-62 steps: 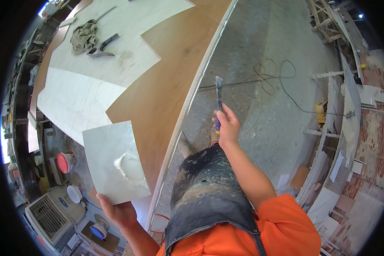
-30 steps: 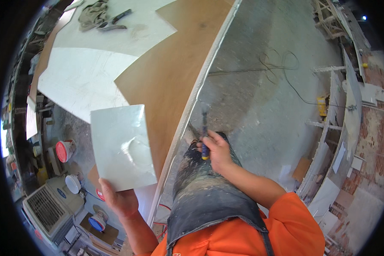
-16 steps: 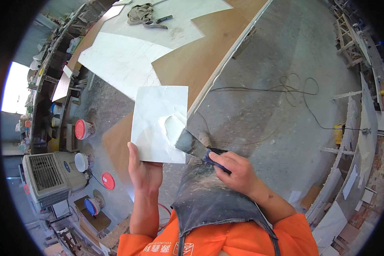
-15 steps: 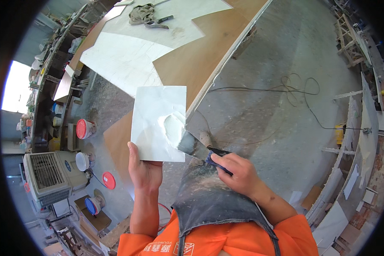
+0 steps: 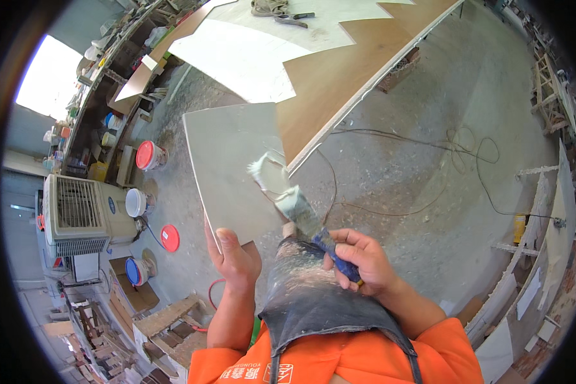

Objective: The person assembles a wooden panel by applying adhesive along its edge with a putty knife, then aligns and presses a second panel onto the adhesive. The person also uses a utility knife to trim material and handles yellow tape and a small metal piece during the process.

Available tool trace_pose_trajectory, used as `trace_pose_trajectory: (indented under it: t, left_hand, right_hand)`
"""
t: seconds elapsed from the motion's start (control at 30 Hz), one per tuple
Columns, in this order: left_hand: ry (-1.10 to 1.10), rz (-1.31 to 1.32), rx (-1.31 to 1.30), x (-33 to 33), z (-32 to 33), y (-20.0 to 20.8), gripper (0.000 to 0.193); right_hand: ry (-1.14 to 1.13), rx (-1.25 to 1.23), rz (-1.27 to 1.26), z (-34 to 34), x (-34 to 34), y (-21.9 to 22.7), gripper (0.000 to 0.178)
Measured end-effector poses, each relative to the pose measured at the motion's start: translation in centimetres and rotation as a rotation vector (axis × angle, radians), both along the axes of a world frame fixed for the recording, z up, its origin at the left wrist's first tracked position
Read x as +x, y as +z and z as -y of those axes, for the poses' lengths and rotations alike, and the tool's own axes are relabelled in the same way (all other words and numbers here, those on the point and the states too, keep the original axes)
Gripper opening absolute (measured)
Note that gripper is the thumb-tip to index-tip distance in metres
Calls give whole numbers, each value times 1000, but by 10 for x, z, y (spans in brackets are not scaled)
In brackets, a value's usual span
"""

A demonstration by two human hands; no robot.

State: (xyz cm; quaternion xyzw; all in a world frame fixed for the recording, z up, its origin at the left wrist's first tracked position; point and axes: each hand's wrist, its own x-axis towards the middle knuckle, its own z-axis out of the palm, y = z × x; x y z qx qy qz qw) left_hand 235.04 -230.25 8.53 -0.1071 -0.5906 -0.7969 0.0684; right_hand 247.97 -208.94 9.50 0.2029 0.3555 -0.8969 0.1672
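Observation:
My left hand [image 5: 238,261] is closed around the lower edge of a flat rectangular board [image 5: 227,160], holding it up in front of me. A patch of white putty [image 5: 267,171] lies near the right edge of the board's face. In my right hand [image 5: 370,265] is a putty knife [image 5: 336,254] with a blue handle, its fingers wrapped round the grip. The blade carries white putty and touches or overlaps the board's lower right area beside the patch.
A large table with a brown top [image 5: 339,61] and jagged white sheets [image 5: 237,61] stands ahead. A cloth [image 5: 270,6] and a dark-handled tool [image 5: 292,20] lie on it. Buckets [image 5: 148,155] and an air cooler [image 5: 77,214] stand left. Cables [image 5: 422,142] cross the floor.
The board has tilted, and its face looks greyer. My right hand has turned the putty knife, so its handle now shows along its length. The view has shifted, moving the table up and right.

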Motion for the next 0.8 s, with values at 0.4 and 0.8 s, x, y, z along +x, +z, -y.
trace_pose_trajectory:
  t: [0.4, 0.8]
  left_hand:
    - [-539, 382, -259, -60, 177, 40, 63]
    - [-295, 763, 487, -88, 251, 11, 56]
  right_hand:
    - [495, 541, -209, 67, -78, 40, 34]
    - [-183, 1485, -678, 239, -67, -6, 36]
